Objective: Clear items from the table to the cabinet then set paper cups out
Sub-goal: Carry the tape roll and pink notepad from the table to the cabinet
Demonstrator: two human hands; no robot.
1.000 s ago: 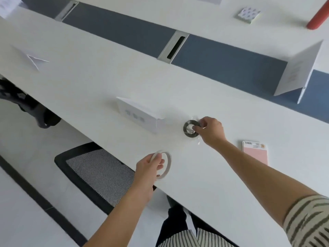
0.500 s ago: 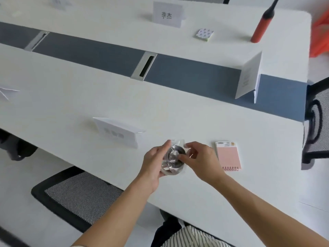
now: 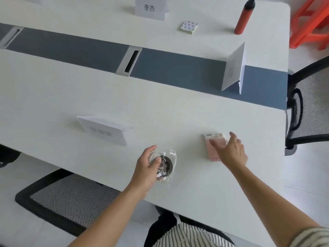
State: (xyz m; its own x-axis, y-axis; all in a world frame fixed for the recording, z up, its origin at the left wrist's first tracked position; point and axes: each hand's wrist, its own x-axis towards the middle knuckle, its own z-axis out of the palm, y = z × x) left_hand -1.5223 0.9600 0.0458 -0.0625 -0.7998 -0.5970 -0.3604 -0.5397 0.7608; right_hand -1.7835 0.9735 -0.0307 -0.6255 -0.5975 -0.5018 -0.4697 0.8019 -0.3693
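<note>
Away from the wrapped tape rolls the right hand had moved, now spread over the pink notepad, right of the near name card; the left hand gripped the rolls nearer that card. The far card read 李杰.

The right hand left the wrapped tape rolls in the left hand and reached onto the pink notepad.

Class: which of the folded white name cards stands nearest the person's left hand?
The near name card, standing just beyond the left hand. The angled card and the lettered card stand much farther away across the table.
</note>
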